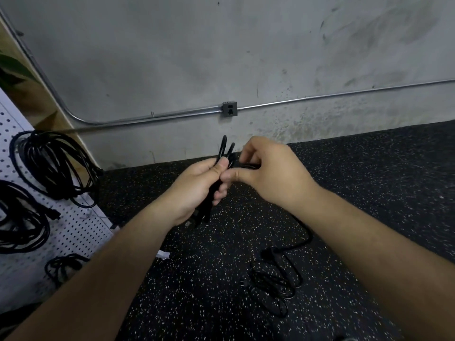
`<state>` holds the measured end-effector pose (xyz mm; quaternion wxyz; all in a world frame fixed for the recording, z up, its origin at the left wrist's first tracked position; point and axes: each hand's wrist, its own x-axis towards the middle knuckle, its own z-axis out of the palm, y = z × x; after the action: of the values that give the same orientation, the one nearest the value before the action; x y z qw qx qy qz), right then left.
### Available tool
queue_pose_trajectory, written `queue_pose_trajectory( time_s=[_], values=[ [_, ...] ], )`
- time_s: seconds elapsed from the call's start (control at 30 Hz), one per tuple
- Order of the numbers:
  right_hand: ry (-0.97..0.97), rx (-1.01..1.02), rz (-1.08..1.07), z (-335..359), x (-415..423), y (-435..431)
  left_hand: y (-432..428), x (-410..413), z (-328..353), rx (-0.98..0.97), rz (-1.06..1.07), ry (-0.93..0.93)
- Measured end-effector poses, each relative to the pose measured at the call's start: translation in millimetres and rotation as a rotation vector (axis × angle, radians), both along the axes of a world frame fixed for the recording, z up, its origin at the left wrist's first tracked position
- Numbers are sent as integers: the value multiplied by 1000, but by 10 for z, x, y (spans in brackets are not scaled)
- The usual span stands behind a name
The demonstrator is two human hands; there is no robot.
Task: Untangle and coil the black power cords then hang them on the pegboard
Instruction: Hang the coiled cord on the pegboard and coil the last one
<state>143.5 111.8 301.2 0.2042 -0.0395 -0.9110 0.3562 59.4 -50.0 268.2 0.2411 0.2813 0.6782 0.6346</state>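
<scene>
Straight below the grey wall outlet [230, 109], two bare hands meet over a speckled floor [369, 180]. The left hand [197, 185] grips a folded bundle of black power cord [225, 148], with loop ends poking up past its thumb. The right hand [266, 168] pinches a strand beside it. Farther below the outlet, slightly right, the cord's loose remainder [273, 284] lies tangled. Far left of the outlet, the pegboard [81, 227] holds hung coils [56, 166]. Likely risk: pulling in slack tightens that tangle into a knot, or tugs loops from the left grip
</scene>
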Motion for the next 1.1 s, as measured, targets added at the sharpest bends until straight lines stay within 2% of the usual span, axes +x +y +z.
queue_pose_trajectory(
  time_s=[0.13,0.2,0.4,0.53,0.63,0.7,0.8,0.87,0.93,1.03,1.1],
  values=[
    [-140,-264,236,-80,-5,227,-21,-115,53,231,80,-179],
    [-133,-295,266,-142,7,308,-70,-186,80,272,107,-199],
    [112,-401,85,-180,-85,261,-30,-85,49,265,8,-249],
    [147,-450,-104,-232,-170,192,-13,-17,134,348,-110,-336],
    [33,-389,-91,-405,-241,118,-55,-15,182,465,-205,-419],
    [-94,-422,-18,-609,-267,57,-78,-32,206,529,-198,-443],
    [-435,-499,104,-895,-236,-67,-119,-87,246,616,-124,-448],
    [-628,-482,175,-1012,-214,-188,-147,-130,268,635,-43,-422],
    [-659,-423,190,-1019,-220,-341,-166,-150,271,628,6,-404],
    [-511,-222,53,-795,-221,-422,-173,-165,258,604,57,-403],
    [-287,19,-19,-609,-196,-332,-173,-176,262,584,85,-395]
  ],
)
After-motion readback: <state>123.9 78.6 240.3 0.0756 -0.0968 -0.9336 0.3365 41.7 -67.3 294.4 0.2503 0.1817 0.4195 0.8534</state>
